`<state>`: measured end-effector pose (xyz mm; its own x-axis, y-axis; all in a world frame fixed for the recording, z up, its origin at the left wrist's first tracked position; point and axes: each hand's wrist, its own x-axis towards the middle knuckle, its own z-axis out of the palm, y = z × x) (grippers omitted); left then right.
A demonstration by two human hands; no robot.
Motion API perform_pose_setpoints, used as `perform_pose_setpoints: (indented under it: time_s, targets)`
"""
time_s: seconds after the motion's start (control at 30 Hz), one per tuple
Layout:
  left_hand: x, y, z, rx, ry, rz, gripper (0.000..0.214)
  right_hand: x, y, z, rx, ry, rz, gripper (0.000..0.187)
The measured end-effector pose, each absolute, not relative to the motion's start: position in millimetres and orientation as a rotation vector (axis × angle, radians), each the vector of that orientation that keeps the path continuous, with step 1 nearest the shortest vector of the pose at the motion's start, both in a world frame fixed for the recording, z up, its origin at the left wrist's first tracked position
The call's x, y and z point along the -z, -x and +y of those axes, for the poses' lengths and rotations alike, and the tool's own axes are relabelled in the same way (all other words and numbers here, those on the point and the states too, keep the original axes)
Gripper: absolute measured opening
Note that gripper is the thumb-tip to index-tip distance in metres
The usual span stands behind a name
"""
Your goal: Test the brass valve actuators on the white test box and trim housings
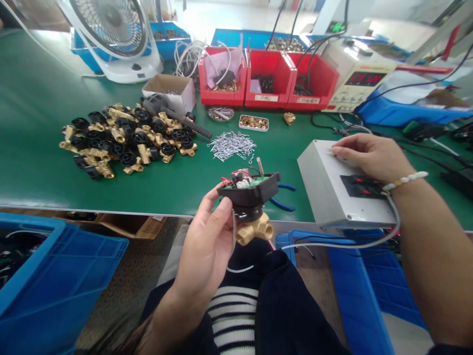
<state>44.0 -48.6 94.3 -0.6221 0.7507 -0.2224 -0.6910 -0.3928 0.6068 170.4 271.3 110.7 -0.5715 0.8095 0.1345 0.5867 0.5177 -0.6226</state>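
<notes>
Striped top and dark lap sit nearest, with the left hand [207, 246] raised just above, gripping a brass valve [251, 207] with an open black housing.

Landmark: the grey test box [332, 192] on the green bench mat [37, 123]. Right hand [373, 155] lies flat on its top, fingers loosely spread, holding nothing. Valve hovers just left of the box, off the bench edge. Farther left, a heap of brass fittings [125, 140]; behind the box, red bins [268, 79], a power supply [360, 81] and a white fan [114, 37].

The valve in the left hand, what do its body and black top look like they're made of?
The valve body looks like brass: yellow-gold with a dull metallic sheen. Its black housing looks like matte moulded plastic, open on top, showing a green circuit board. The left hand grips it.
</notes>
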Motion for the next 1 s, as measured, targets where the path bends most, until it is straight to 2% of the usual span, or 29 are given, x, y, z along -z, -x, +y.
perform_pose_setpoints:
  time_s: [0.07,0.23,0.43,0.6,0.77,1.0]
  targets:
    - [-94.0,-43.3,-49.5,-2.021,-0.098,0.736,0.021,-111.3,-169.8,270.9,-0.731,1.172,-2.353,0.033]
    - [-93.5,-43.9,-50.7,-1.95,-0.151,0.588,0.031,-111.3,-169.3,270.0,-0.735,1.206,-2.34,0.032]
    - [-95.5,-44.8,-50.9,-1.952,-0.17,0.599,0.033,-112.1,-168.3,268.6,-0.754,1.213,-2.318,0.025]
    - [-95.6,-42.7,-52.5,-1.921,-0.075,0.443,0.034,-111.1,-168.4,270.7,-0.733,1.226,-2.341,0.027]
    - [-96.3,-38.3,-56.8,-1.773,-0.02,0.151,0.014,-114.6,-166.1,268.3,-0.674,1.335,-2.356,0.023]
    - [-91.9,-39.1,-59.9,-1.758,-0.125,0.069,0.018,-116.8,-160.8,269.0,-0.596,1.43,-2.382,0.013]
